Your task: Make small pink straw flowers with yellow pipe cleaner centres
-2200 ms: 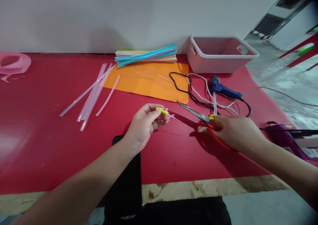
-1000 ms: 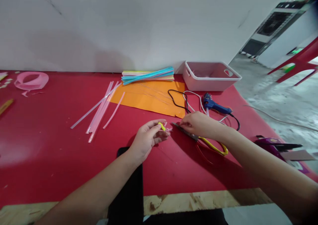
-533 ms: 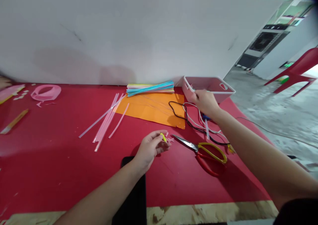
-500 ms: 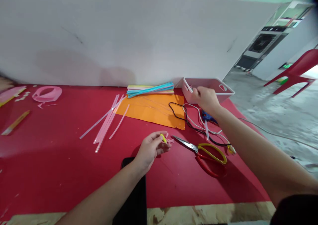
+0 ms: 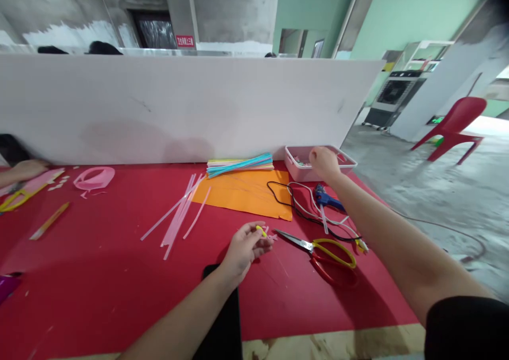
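My left hand (image 5: 242, 249) rests on the red table (image 5: 99, 286) and pinches a small yellow straw piece (image 5: 260, 230) joined to a bit of pink. My right hand (image 5: 324, 163) reaches far out over the near edge of the pink-white plastic bin (image 5: 293, 164), fingers curled; whether it holds anything is hidden. Scissors with yellow and red handles (image 5: 326, 248) lie open on the table between my two arms.
A blue glue gun (image 5: 328, 198) with black and white cords lies by the bin. An orange sheet (image 5: 246, 193), a bundle of coloured straws (image 5: 240, 165) and loose clear sticks (image 5: 178, 214) lie mid-table. A black phone (image 5: 222, 317) sits under my left forearm. Another person's hand (image 5: 27, 167) is at the far left.
My right hand let go of the scissors, left them on the table and reached out to the bin. My left hand kept its hold. The camera tilted up.
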`<state>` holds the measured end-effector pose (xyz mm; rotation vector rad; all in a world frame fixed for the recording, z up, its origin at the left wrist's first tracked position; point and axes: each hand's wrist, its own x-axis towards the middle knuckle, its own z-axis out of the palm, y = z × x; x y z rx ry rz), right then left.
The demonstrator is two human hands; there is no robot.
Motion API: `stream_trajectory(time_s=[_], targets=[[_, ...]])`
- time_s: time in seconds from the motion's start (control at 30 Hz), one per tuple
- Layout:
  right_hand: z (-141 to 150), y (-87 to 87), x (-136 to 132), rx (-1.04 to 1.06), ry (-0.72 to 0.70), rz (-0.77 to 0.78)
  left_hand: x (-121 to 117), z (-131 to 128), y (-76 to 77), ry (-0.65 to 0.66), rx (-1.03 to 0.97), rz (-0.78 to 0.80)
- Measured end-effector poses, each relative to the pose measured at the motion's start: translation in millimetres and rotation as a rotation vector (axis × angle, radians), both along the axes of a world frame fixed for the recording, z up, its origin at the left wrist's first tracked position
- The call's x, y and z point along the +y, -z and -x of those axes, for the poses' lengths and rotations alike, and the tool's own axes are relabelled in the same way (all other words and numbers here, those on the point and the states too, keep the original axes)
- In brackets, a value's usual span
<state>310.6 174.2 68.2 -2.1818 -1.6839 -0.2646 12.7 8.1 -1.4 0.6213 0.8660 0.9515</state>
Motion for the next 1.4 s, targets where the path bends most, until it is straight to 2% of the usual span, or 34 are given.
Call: stream_trajectory(time_s=[0.2, 0.33, 0.5, 0.57, 0.67, 0.9, 0.97, 1.07, 1.2, 1.3, 1.4], targets=[[15.1, -14.0, -20.8, 0.122, -0.058, 0.003, 2.5, 0.9, 2.2, -0.019, -0.006, -0.009], [51.0, -16.6, -50.3, 0.203, -0.296, -0.029, 3.3, 2.2, 4.6, -0.030, -0.003, -0.037], [112.9, 6.6, -122.4, 0.354, -0.662, 0.108, 2.6, 3.1, 6.4, -0.041, 0.012, -0.098], [128.9, 17.6, -148.4, 0.394, -0.749, 0.178, 1.8, 3.4, 6.9, -0.040, 0.034, -0.131], [137.7, 30.3, -170.6, 0.444, -0.784, 0.204, 0.1, 3.6, 7.4, -0.024, 0.092, -0.181], [119.7, 49.6, -180.1, 0.479, -0.797, 0.137, -7.1, 3.1, 7.8, 0.000, 0.275, -0.340], [114.4, 55.0, -181.7, 0.455, -0.809, 0.118, -8.9, 3.8, 8.9, 0.004, 0.395, -0.464], [110.7, 61.9, -183.3, 0.400, -0.852, 0.085, -10.9, 5.2, 9.3, 0.022, 0.576, -0.585], [111.1, 65.5, -183.3, 0.218, -0.878, 0.040, -12.8, 7.0, 7.5, 0.011, 0.662, -0.686], [112.3, 64.6, -182.9, 0.124, -0.866, 0.018, -12.9, 7.3, 9.3, -0.011, 0.636, -0.676], [113.1, 64.5, -182.7, 0.102, -0.875, -0.013, -11.7, 6.2, 12.7, -0.041, 0.510, -0.556]])
